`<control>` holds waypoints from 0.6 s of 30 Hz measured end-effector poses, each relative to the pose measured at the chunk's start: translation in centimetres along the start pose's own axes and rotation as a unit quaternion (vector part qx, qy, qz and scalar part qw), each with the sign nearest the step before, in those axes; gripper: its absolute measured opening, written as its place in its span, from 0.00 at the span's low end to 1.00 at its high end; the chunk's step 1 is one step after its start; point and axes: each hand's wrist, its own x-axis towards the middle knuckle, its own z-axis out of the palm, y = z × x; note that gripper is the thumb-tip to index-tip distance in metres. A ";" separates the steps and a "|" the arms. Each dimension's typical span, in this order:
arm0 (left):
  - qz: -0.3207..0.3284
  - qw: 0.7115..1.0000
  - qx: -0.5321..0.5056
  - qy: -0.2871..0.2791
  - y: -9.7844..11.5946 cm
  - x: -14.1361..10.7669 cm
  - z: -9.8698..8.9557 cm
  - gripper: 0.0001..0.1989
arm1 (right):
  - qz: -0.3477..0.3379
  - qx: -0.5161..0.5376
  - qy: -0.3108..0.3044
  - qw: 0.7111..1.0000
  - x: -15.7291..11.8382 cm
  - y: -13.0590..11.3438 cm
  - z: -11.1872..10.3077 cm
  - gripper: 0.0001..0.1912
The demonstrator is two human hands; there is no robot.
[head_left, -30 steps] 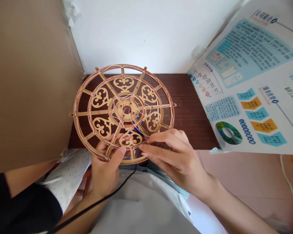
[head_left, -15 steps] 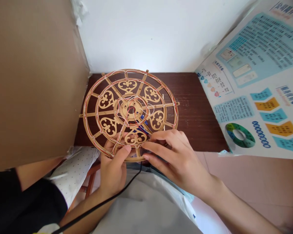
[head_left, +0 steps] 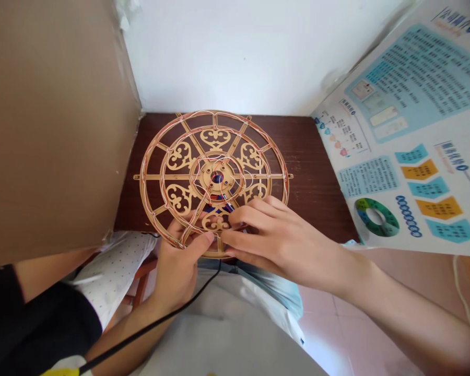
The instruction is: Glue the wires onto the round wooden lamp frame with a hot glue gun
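A round golden openwork frame (head_left: 215, 175), with red and white wires along its rings and spokes, is tilted over the near edge of a dark brown table. My left hand (head_left: 182, 256) grips its lower left rim, thumb on top and fingers underneath. Over the lower right part lies my right hand (head_left: 268, 235), its fingers bent and close together at the rim; what the fingertips hold is hidden. Blue and red wires (head_left: 221, 201) show through the openings below the hub.
A brown panel (head_left: 58, 125) stands at the left, and a printed poster board (head_left: 411, 130) leans at the right. A black cable (head_left: 152, 324) runs across my lap. Another person's arm (head_left: 50, 271) is at the lower left.
The frame has turned slightly and shifted right in view. My right hand has moved a little left along the lower rim, its fingers drawn closer together. My left hand keeps its grip.
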 end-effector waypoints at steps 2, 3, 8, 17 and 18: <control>-0.013 1.000 -0.006 0.000 0.2 0.0 0.0 0.26 | -0.011 0.006 -0.025 1.000 0.3 0.2 -0.3 0.14; -0.022 1.000 -0.009 -0.001 0.3 -0.1 0.1 0.26 | -0.014 0.011 -0.036 0.999 0.4 0.3 -0.4 0.14; -0.076 0.997 -0.022 -0.007 0.8 -0.5 0.3 0.26 | -0.040 0.028 -0.048 0.998 1.0 0.4 -0.6 0.14; -0.117 0.992 -0.050 0.011 1.1 -0.8 0.1 0.20 | -0.056 0.049 -0.105 0.992 1.4 0.7 -1.7 0.15; -0.116 0.992 -0.048 0.012 1.0 -0.9 0.1 0.19 | -0.055 0.056 -0.110 0.991 1.4 0.8 -1.7 0.14</control>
